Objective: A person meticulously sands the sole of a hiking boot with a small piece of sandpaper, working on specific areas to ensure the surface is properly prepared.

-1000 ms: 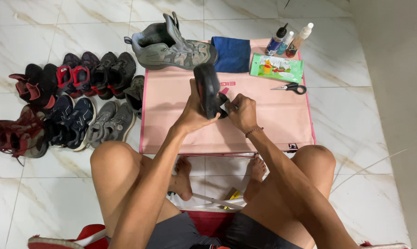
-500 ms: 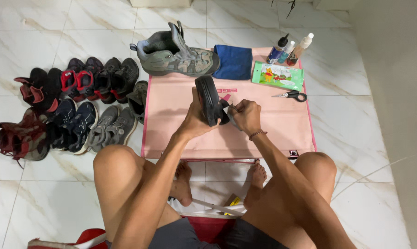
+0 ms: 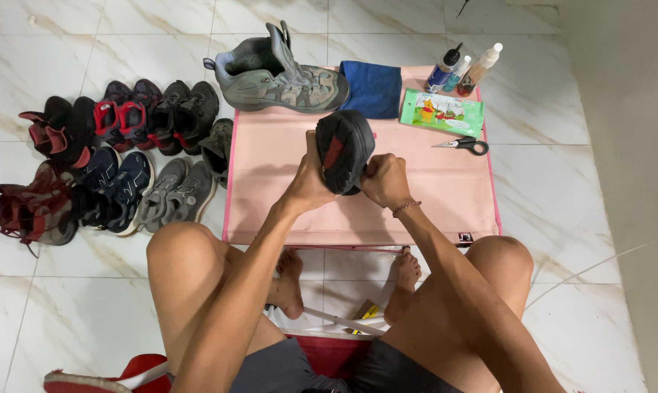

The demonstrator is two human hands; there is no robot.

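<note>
I hold a boot [image 3: 343, 149] upright above the pink mat [image 3: 270, 175], its black sole with a red patch facing me. My left hand [image 3: 308, 182] grips the boot's left side. My right hand [image 3: 384, 180] is closed against its right lower side; what it pinches is hidden. A matching grey-green hiking boot [image 3: 278, 73] lies on its side at the mat's far edge.
A folded blue cloth [image 3: 372, 87], a green wipes pack [image 3: 441, 113], three small bottles [image 3: 463, 69] and scissors [image 3: 463, 145] lie at the mat's far right. Several pairs of shoes [image 3: 103, 167] are lined on the marble floor at left. A wall runs along the right.
The boot has tilted so more of its sole faces me. Both hands stay on it; the view has shifted slightly.
</note>
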